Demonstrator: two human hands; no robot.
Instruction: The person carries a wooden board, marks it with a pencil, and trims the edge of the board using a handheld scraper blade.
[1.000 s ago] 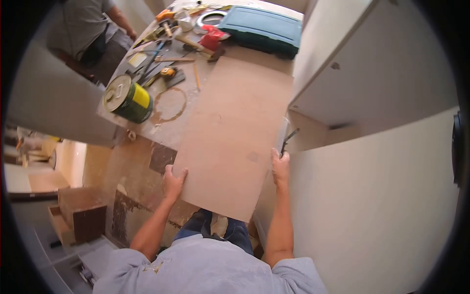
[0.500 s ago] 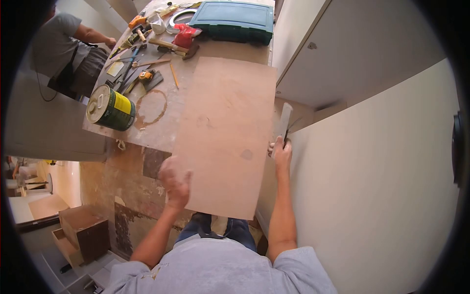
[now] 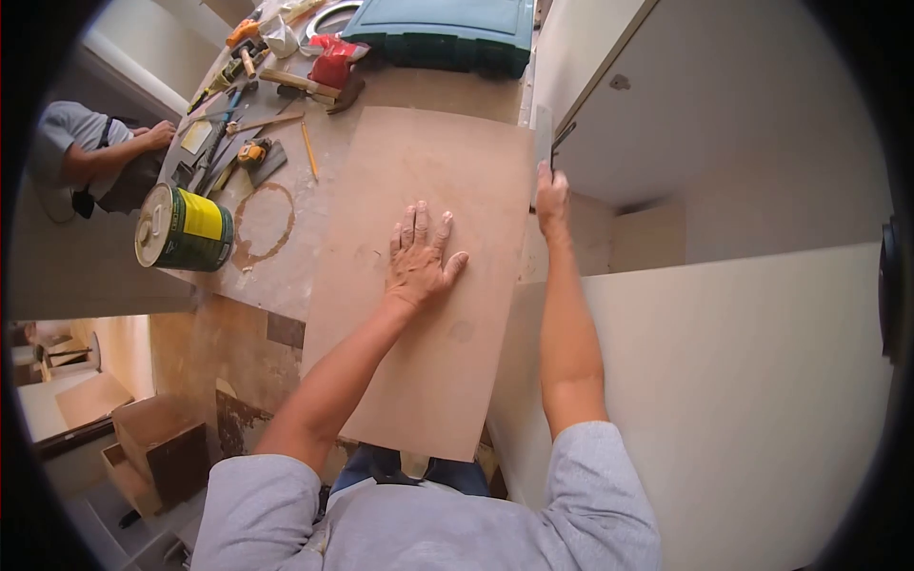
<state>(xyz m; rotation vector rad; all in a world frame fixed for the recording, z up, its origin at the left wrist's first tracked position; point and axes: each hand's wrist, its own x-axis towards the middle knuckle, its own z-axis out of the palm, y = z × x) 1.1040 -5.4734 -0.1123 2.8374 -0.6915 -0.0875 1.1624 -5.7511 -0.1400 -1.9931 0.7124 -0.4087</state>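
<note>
Grasping a flat-bladed tool (image 3: 544, 135) right of centre, the right hand (image 3: 552, 202) could nick the board (image 3: 409, 390) if the spread, ungrasping left hand (image 3: 419, 262) lets it slide.

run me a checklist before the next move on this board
1. Left hand flat on the board, away from the tool: ok.
2. Right hand closed around the tool: ok.
3. Board top free of loose items: ok, only the left hand rests there.
4. Near end of the board supported by the table: not ok, it juts past the table's edge.
5. Can clear of the board: ok, there is a gap between them.
6. Tool's blade touching the board's edge: cannot tell from this angle.
</note>
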